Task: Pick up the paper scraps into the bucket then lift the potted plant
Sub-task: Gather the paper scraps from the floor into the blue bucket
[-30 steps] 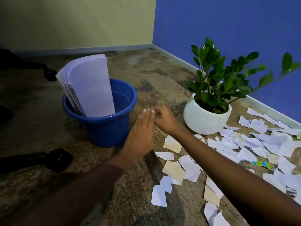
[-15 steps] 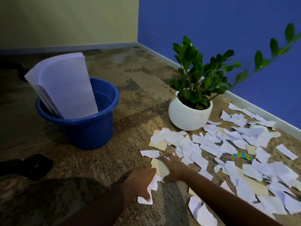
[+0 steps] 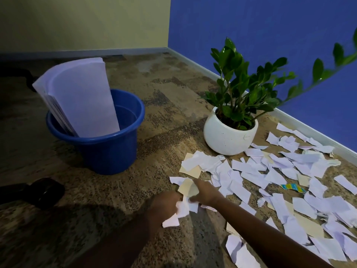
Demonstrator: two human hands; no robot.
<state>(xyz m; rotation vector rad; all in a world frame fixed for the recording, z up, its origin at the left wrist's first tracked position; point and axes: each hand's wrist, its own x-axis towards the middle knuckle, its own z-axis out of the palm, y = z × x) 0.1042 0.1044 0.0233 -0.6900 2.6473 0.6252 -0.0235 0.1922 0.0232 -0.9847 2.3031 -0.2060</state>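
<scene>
Torn white and cream paper scraps [image 3: 257, 176] litter the floor at the right, along the blue wall. My left hand [image 3: 164, 205] is low on the floor, its fingers closed around a few white scraps [image 3: 182, 208]. My right hand [image 3: 205, 192] lies flat beside it on a cream scrap [image 3: 186, 187]. A blue bucket [image 3: 108, 149] stands to the upper left with a thick sheaf of white sheets [image 3: 81, 97] leaning inside it. A green potted plant [image 3: 241, 89] in a round white pot [image 3: 226, 138] stands behind the scraps.
A black chair base with a caster [image 3: 45, 191] lies on the floor at the left. Another dark caster [image 3: 31, 82] shows behind the bucket. A small colourful wrapper [image 3: 292, 187] lies among the scraps. Yellow and blue walls meet in the far corner.
A second ago both hands were raised together near the bucket. They came down to the scraps beside the plant, and my left hand has now gathered a few white pieces.
</scene>
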